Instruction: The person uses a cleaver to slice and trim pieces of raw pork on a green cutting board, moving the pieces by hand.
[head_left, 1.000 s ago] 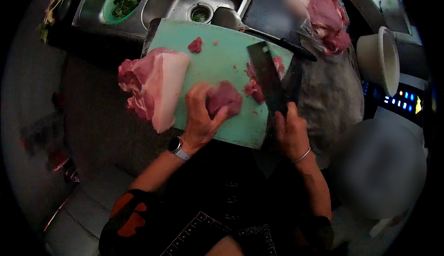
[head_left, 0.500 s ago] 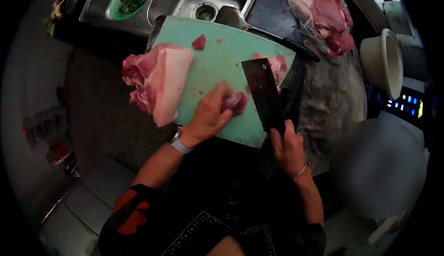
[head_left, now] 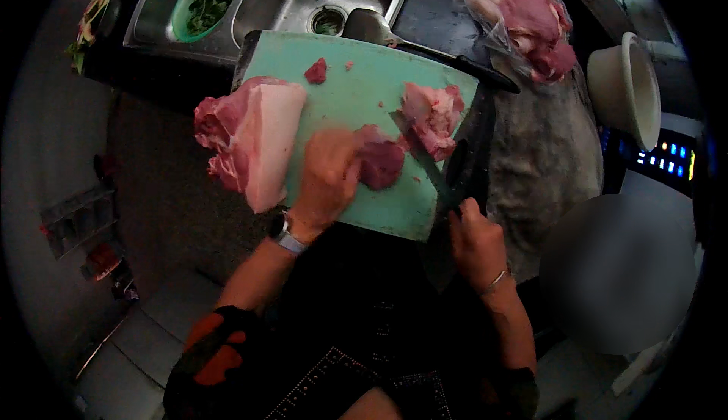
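Note:
My left hand [head_left: 326, 177], blurred by motion, is curled at the left edge of a dark red piece of meat [head_left: 381, 161] on the green cutting board [head_left: 356, 219]. The fingers grip that edge; their tips are partly hidden. My right hand [head_left: 479, 244] is closed around the handle of a cleaver [head_left: 438, 175]. The dark blade is turned nearly edge-on and slants up and left over the board's right side. Right of the blade lies a pale, fatty meat piece [head_left: 434, 117]. A large slab of pork [head_left: 265, 143] with thick skin overhangs the board's left edge.
Small meat scraps [head_left: 316, 71] lie near the board's far edge. Beyond are a steel sink [head_left: 292, 3], a green bowl of leaves [head_left: 182, 18] and a second knife [head_left: 425, 48]. At right are bagged meat [head_left: 523, 22], a grey cloth [head_left: 542, 170] and a white tub [head_left: 644, 94].
The cleaver has turned from broad side up to nearly edge-on, uncovering the fatty piece. My left hand has shifted slightly left, and more of the dark red meat shows.

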### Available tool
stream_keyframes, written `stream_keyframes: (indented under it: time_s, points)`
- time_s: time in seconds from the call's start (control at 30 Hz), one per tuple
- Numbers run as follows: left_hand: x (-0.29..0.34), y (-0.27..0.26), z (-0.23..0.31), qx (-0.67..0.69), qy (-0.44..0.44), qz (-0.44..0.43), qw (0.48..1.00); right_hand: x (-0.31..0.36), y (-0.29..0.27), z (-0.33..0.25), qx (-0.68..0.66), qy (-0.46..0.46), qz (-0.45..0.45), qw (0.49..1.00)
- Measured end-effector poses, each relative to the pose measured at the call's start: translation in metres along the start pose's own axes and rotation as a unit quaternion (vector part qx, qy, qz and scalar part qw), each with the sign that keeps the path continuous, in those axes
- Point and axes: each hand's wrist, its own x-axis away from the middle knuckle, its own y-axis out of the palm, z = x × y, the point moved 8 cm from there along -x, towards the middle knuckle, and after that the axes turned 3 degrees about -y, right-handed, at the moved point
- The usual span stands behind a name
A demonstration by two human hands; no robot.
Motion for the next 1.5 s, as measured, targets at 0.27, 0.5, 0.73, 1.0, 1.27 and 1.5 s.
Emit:
stream_keyframes:
  time_s: [0.27,0.5,0.73,1.0,1.27,1.5]
  points:
    - [0.01,0.022,0.017,-0.052,-0.001,0.03,0.998,-0.013,0.009,-0.019,0.17,-0.073,-0.108,0.977]
    - [-0.001,0.017,0.01,0.019,0.027,0.036,0.999,-0.018,0.008,-0.02,0.198,-0.082,-0.134,0.967]
    - [-0.005,0.027,0.005,0.021,0.008,-0.009,1.0,-0.026,0.015,-0.026,0.179,-0.059,-0.164,0.968]
    - [-0.006,0.029,0.005,0.002,0.017,-0.04,0.999,-0.069,0.041,-0.034,0.112,-0.034,-0.201,0.973]
    - [-0.006,0.026,0.007,-0.005,0.028,-0.03,0.999,-0.031,0.034,-0.017,0.078,0.027,-0.237,0.968]
    - [-0.007,0.034,0.007,0.001,0.023,-0.068,0.997,-0.084,0.064,-0.029,0.063,-0.004,-0.171,0.983]
